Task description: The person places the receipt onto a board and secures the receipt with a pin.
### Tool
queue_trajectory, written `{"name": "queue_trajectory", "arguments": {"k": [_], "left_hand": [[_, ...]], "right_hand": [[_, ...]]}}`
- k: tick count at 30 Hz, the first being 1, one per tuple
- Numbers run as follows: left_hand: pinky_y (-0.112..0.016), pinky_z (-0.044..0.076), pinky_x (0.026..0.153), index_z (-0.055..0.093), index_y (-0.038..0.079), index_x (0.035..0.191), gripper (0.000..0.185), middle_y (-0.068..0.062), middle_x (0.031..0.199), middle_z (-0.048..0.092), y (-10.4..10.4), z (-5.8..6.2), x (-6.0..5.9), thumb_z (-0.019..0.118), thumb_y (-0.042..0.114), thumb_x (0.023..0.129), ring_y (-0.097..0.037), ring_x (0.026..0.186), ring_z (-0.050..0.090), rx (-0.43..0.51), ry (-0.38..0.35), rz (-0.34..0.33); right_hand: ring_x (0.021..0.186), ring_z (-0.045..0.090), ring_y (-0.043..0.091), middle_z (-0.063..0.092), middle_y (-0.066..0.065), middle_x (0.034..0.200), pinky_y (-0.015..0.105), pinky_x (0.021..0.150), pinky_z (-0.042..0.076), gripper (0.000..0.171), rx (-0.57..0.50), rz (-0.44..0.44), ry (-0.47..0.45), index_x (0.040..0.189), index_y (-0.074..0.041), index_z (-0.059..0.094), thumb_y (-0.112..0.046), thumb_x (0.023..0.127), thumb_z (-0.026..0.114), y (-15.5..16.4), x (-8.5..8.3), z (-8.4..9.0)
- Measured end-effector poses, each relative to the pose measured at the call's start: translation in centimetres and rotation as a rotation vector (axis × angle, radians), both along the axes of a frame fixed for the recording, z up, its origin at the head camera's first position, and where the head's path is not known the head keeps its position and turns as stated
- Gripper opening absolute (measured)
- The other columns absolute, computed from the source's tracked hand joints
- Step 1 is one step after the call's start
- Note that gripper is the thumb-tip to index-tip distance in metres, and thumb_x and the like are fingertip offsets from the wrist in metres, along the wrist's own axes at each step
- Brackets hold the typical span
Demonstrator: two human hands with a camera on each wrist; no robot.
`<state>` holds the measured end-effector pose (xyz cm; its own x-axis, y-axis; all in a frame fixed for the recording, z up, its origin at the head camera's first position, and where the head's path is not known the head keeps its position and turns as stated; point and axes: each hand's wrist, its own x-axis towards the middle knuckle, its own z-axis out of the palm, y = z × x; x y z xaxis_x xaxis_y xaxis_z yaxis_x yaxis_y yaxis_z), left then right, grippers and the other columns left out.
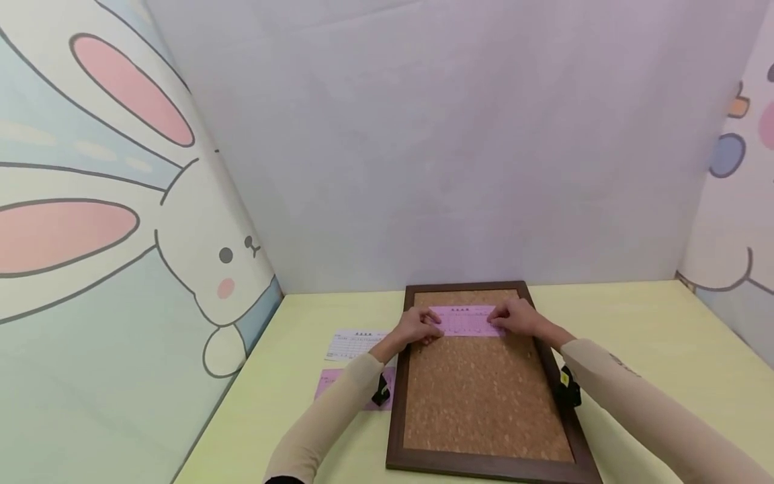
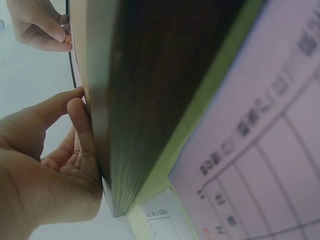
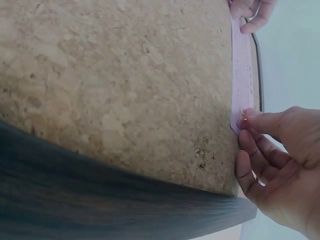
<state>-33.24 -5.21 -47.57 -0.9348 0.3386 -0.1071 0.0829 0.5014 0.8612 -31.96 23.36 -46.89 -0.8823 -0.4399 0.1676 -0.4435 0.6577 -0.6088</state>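
Right now, a brown frame (image 1: 484, 464) holds a cork sheet (image 1: 484, 403), and it lies on the yellow tabletop (image 1: 641, 336), its far end by the tabletop's far edge. A pink paper (image 1: 462, 321) is on the cork, close to the frame's far edge. The right hand (image 1: 515, 317) pinches a small orange thing (image 2: 68, 37) at the paper's right end. The left hand (image 1: 418, 326) touches its left end; I can't tell if it pinches it. Between the frame and the tabletop's left edge are a white paper (image 1: 352, 345) and, nearer, another pink paper (image 1: 329, 382). They have black words and lines, too small or blurry to read. Bare cork goes from the pinched paper to the frame's near edge.
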Motion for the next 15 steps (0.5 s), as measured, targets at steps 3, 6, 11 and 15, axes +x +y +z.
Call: {"name": "queue_trajectory", "arguments": {"k": [3,6,11,15], "left_hand": [[-0.017,0.047,0.050,0.070,0.000,0.104,0.020,0.001,0.071,0.063,0.05,-0.09,-0.05,0.079,0.007,0.087,-0.009,0.056,0.055,0.006,-0.009,0.007],[-0.017,0.048,0.051,0.070,0.001,0.104,0.020,0.001,0.071,0.062,0.13,-0.15,-0.05,0.079,0.007,0.088,-0.009,0.056,0.055,0.008,-0.017,0.007],[-0.017,0.047,0.050,0.070,0.001,0.103,0.019,0.000,0.071,0.062,0.07,-0.26,-0.02,0.079,0.008,0.087,-0.009,0.055,0.055,0.002,-0.007,0.014],[-0.017,0.047,0.050,0.070,0.002,0.103,0.019,0.000,0.071,0.062,0.01,-0.10,-0.04,0.079,0.008,0.087,-0.010,0.055,0.055,0.000,0.001,0.018]], "right_hand": [[0.068,0.054,0.011,0.077,0.012,0.089,0.023,0.058,0.042,0.014,0.009,-0.023,-0.024,0.098,0.004,0.078,-0.007,0.094,0.070,-0.02,0.06,-0.02],[0.071,0.054,0.013,0.077,0.014,0.092,0.023,0.059,0.042,0.013,0.023,-0.077,-0.060,0.098,0.003,0.079,-0.006,0.093,0.071,-0.33,0.19,-0.01],[0.068,0.052,0.012,0.075,0.008,0.082,0.022,0.057,0.040,0.010,0.046,-0.088,-0.047,0.091,0.002,0.079,-0.007,0.092,0.074,-0.59,0.38,0.01],[0.066,0.050,0.010,0.071,0.001,0.075,0.021,0.056,0.038,0.010,0.045,-0.091,-0.034,0.086,-0.001,0.078,-0.009,0.091,0.076,-0.48,0.11,-0.06]]}}
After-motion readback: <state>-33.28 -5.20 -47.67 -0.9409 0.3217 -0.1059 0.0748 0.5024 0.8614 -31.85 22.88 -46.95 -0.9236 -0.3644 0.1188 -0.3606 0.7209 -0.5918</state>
